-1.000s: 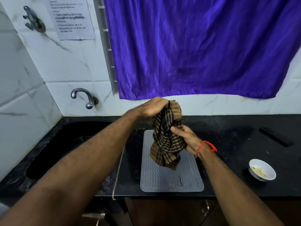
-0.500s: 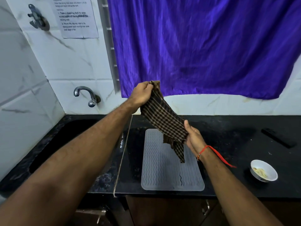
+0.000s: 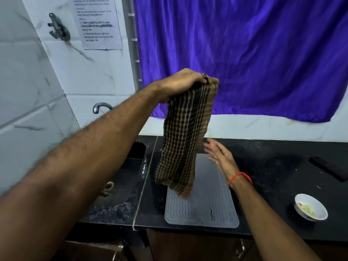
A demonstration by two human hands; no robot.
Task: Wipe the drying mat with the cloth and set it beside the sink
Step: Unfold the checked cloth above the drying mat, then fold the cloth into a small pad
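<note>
A grey ribbed drying mat [image 3: 211, 204] lies flat on the black counter, just right of the sink [image 3: 120, 178]. My left hand [image 3: 180, 83] is raised high above it and grips the top end of a brown-and-black checked cloth [image 3: 184, 140], which hangs straight down over the mat's left part. My right hand [image 3: 219, 155] is just right of the hanging cloth, fingers spread, holding nothing. It wears a red thread at the wrist. The cloth hides the mat's far left corner.
A white bowl [image 3: 310, 207] with food scraps stands on the black counter [image 3: 273, 166] at the right. A dark flat object [image 3: 329, 168] lies farther back right. A tap [image 3: 100, 107] sticks out of the tiled wall over the sink. A purple curtain [image 3: 244, 53] hangs behind.
My left hand has lifted the cloth higher and my right hand has let go of its lower end. The cloth now hangs free and straight.
</note>
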